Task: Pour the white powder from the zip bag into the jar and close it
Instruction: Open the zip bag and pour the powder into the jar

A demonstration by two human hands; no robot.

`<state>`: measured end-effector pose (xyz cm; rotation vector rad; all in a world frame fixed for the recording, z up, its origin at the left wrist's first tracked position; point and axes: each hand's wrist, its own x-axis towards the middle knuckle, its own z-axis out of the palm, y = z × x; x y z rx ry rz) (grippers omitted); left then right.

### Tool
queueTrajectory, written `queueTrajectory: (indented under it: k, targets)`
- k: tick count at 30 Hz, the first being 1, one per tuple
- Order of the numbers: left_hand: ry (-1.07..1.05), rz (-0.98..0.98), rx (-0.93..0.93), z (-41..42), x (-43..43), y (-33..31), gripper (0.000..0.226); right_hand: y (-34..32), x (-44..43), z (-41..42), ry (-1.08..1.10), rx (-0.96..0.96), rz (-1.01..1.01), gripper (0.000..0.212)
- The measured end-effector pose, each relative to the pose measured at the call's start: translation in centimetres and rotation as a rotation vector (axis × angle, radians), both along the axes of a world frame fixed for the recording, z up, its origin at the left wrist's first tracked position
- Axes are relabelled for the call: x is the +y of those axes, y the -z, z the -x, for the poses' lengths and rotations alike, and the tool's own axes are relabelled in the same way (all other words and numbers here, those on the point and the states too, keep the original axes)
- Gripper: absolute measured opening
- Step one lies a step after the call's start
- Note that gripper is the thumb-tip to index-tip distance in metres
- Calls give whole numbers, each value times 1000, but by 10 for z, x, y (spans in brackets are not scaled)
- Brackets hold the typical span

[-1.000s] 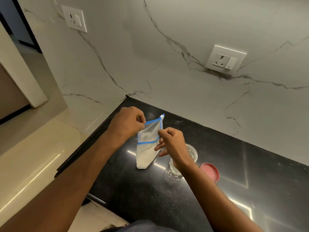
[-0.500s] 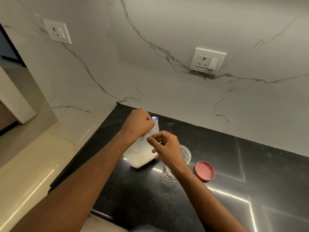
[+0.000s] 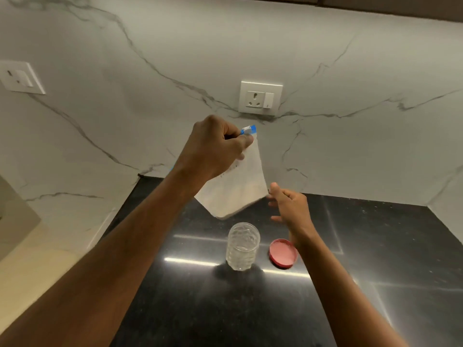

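Observation:
A clear zip bag (image 3: pixel 238 189) holding white powder hangs in the air above the black counter, its blue zip edge at the top. My left hand (image 3: pixel 215 149) grips the bag at that top edge. My right hand (image 3: pixel 288 209) is beside the bag's lower right corner, fingers spread, fingertips at or near the corner. Below the bag stands an open clear plastic jar (image 3: pixel 242 246), upright, with very little in it. Its pink lid (image 3: pixel 283 252) lies flat on the counter just right of the jar.
The black counter (image 3: pixel 250 309) runs back to a white marbled wall with one power socket (image 3: pixel 260 98) behind the bag and another (image 3: pixel 20 77) at the far left. The counter's left edge drops to a pale floor.
The bag has been lifted off the counter and now hangs above the jar. My right hand has let go of the bag's top and dropped to its lower corner.

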<state>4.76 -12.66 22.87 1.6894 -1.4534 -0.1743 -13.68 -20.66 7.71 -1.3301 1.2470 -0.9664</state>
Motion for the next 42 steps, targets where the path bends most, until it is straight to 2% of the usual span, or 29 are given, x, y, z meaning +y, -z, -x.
queueTrajectory:
  k: [2, 6, 9, 12, 17, 21, 28, 32, 42]
  targets:
    - [76, -9, 98, 10, -6, 5, 36, 1, 0, 16, 29, -76, -82, 31]
    - [169, -15, 230, 35, -12, 18, 37, 4, 5, 54, 127, -196, -150, 14]
    - [218, -23, 317, 49, -11, 28, 35, 2, 10, 77, 171, -257, -189, 16]
    - [268, -49, 483, 55, -9, 40, 26, -5, 15, 96, 222, -340, -217, 20]
    - [288, -78, 791, 42, -5, 68, 17, -21, 20, 116, 295, -340, -102, 24]
    - [321, -157, 971, 31, -1, 93, 19, -29, 19, 121, 353, -377, -12, 26]
    - [377, -214, 919, 26, 5, 122, 29, -21, 11, 131, 327, -440, 32, 27]
    - [359, -224, 912, 23, 3, 132, 19, -17, 10, 133, 287, -369, 113, 35]
    - [301, -229, 876, 15, 6, 159, 14, -24, 20, 125, 227, -229, 295, 45]
